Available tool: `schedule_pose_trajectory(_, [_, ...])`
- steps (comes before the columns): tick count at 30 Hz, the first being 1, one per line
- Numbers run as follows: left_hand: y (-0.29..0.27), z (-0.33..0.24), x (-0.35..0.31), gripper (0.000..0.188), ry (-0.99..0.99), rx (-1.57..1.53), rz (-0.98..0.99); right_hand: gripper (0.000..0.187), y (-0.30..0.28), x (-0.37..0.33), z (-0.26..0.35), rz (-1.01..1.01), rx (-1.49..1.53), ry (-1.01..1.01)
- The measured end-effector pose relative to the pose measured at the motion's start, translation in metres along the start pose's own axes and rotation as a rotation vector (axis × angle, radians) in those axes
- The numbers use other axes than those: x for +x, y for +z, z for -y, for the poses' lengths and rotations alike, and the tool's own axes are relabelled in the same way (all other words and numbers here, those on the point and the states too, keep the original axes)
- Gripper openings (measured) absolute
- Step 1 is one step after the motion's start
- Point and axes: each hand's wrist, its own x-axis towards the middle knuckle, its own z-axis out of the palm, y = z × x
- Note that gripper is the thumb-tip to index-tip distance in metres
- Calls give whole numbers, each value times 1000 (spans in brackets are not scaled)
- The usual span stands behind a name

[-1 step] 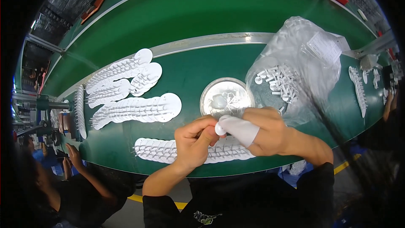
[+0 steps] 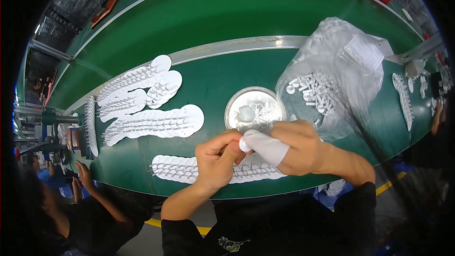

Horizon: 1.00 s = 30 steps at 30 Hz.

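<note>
Left hand (image 2: 213, 159) and right hand (image 2: 299, 148) clamp a white toothed plastic disc (image 2: 244, 144) by the green surface's near edge (image 2: 142, 185); probably light, stiff, rim's best.

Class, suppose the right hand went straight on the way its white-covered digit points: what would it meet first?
Probably the small white toothed piece held by the left hand; the right hand seems to touch it, though one view leaves contact and depth uncertain.

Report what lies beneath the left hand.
Overlapping white discs on the green table show on both sides of the left hand; what lies directly beneath it is covered.
</note>
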Motion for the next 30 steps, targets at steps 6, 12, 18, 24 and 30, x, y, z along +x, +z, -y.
schedule_pose_trajectory(6, [-2, 8, 2, 15, 90, 31, -114, 43, 11, 2, -1, 15, -213, -246])
schedule_pose_trajectory(12, [-10, 1, 10, 16, 291, -70, 42, 44, 2, -7, -6, -46, -48, -263])
schedule_pose_trajectory(18, [-9, 5, 8, 15, 329, 51, 74, 44, 3, -1, -2, -98, -41, -206])
schedule_pose_trajectory(24, [-9, 7, 3, 14, 186, 23, 105, 48, 4, 6, 4, -72, -139, -222])
schedule_pose_trajectory(30, [-13, 13, 4, 19, 122, -240, 170, 48, -3, -3, -2, 23, -109, -189])
